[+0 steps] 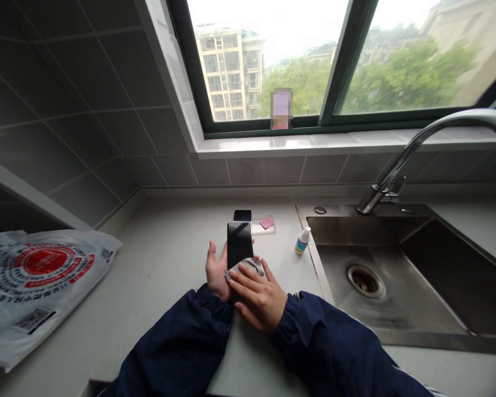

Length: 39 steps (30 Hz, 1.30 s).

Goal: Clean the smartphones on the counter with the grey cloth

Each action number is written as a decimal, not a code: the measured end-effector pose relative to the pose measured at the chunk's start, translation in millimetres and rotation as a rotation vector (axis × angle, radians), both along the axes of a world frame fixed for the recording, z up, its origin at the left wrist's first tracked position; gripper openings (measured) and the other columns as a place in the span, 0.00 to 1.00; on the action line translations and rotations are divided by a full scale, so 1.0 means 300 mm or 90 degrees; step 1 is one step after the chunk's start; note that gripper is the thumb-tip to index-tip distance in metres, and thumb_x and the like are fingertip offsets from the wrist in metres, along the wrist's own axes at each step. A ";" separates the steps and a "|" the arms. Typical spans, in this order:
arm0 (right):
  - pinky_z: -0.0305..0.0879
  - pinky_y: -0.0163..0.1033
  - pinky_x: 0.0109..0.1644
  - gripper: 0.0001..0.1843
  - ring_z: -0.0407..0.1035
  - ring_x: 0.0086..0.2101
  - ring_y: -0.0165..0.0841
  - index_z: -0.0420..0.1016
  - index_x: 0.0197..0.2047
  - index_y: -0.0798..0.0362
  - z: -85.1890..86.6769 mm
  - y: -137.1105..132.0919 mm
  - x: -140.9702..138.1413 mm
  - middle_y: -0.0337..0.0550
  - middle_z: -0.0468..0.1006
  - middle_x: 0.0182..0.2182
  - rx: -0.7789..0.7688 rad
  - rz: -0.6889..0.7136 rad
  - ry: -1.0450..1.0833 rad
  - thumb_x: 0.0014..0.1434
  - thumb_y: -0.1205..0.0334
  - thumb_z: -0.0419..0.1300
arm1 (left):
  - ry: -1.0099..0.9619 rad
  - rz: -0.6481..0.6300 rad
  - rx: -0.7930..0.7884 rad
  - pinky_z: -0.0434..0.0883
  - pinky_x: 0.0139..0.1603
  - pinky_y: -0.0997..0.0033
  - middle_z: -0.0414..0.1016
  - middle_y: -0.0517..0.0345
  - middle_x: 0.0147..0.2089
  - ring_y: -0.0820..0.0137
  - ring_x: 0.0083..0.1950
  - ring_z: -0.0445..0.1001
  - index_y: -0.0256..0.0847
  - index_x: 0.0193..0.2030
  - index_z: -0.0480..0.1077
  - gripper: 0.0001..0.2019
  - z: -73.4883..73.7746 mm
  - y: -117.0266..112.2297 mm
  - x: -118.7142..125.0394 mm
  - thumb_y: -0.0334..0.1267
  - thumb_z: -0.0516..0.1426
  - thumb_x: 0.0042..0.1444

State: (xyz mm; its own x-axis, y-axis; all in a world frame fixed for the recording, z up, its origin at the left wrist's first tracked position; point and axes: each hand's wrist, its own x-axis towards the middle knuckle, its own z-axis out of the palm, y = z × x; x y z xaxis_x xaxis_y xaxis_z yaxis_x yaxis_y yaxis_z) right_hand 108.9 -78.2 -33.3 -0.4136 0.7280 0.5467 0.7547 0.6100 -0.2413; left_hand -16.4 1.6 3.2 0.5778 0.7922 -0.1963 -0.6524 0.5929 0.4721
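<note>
One pale counter [157, 259] beneath phone [239, 242], beside sink [430, 286].

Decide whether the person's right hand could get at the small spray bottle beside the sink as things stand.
Probably yes. The spray bottle stands upright on open counter, right of the right hand, nothing between them. That hand is busy, pressing a grey cloth on the phone held by the left hand.

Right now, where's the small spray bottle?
Head view, right of centre: the small spray bottle stands on the counter beside the left rim of the sink, just right of the phone held in the left hand.
</note>
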 end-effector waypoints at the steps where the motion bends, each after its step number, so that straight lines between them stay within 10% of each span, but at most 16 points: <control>1: 0.20 0.58 0.71 0.26 0.51 0.66 0.41 0.63 0.64 0.52 -0.001 0.000 0.001 0.41 0.65 0.63 -0.003 0.004 -0.005 0.63 0.58 0.54 | -0.001 -0.008 0.005 0.67 0.57 0.41 0.67 0.39 0.63 0.48 0.56 0.73 0.41 0.67 0.58 0.37 0.001 -0.003 0.001 0.64 0.49 0.57; 27: 0.38 0.66 0.68 0.34 0.44 0.68 0.46 0.42 0.73 0.49 0.030 0.035 0.065 0.49 0.51 0.69 0.005 -0.293 0.020 0.67 0.56 0.48 | 0.017 -0.109 0.157 0.47 0.72 0.56 0.63 0.47 0.67 0.54 0.72 0.52 0.38 0.67 0.59 0.32 -0.039 -0.047 0.044 0.56 0.49 0.62; 39: 0.17 0.58 0.70 0.26 0.51 0.66 0.44 0.62 0.65 0.56 0.017 0.018 0.034 0.48 0.62 0.65 0.028 -0.098 -0.001 0.66 0.58 0.52 | -0.012 -0.022 0.022 0.58 0.66 0.47 0.68 0.42 0.62 0.52 0.63 0.67 0.40 0.69 0.54 0.36 -0.008 -0.014 0.018 0.60 0.48 0.61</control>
